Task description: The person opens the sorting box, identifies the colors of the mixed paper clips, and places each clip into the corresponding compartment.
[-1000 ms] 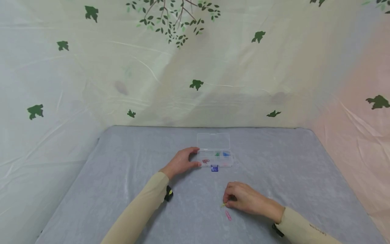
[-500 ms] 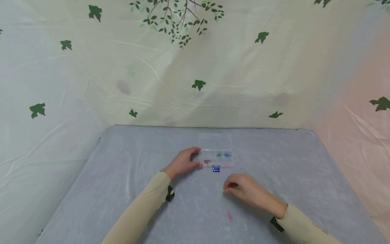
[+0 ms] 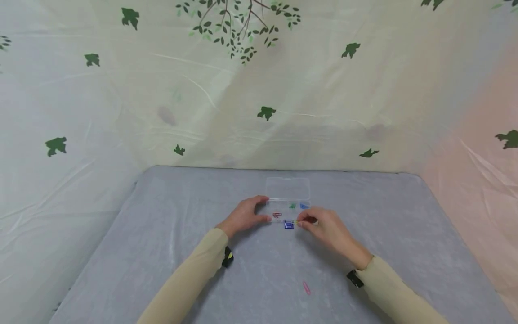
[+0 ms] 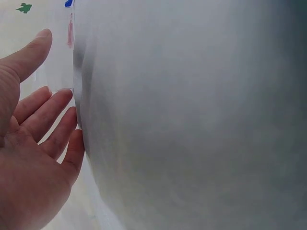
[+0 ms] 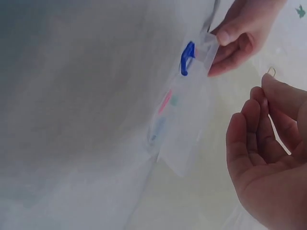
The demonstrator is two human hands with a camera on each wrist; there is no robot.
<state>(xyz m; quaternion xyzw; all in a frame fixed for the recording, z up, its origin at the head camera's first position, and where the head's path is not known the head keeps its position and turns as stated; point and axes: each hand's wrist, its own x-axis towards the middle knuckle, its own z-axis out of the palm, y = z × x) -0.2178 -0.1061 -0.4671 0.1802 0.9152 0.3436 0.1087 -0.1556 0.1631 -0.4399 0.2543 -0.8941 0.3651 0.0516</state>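
Note:
A clear plastic compartment box (image 3: pixel 281 207) lies on the cloth with its lid (image 3: pixel 288 188) folded back. My left hand (image 3: pixel 243 216) holds the box's left end between thumb and fingers. Between thumb and fingertip, my right hand (image 3: pixel 329 228) pinches a thin yellow paper clip (image 5: pixel 272 71) at the box's front right edge, just right of the blue latch (image 3: pixel 289 224). Red paper clips (image 3: pixel 277 215) sit in a front left compartment. Green clips (image 3: pixel 292 205) and blue clips (image 3: pixel 304 205) are in back compartments. The right hand partly covers the front right of the box.
One pink paper clip (image 3: pixel 306 288) lies on the grey cloth (image 3: pixel 259 279), nearer to the person. Pale fabric walls (image 3: pixel 210 103) with leaf shapes stand behind the table and at both sides.
The right hand has lifted the yellow paper clip from beside the pink one and carried it forward to the box. The left hand stays at the box's left end.

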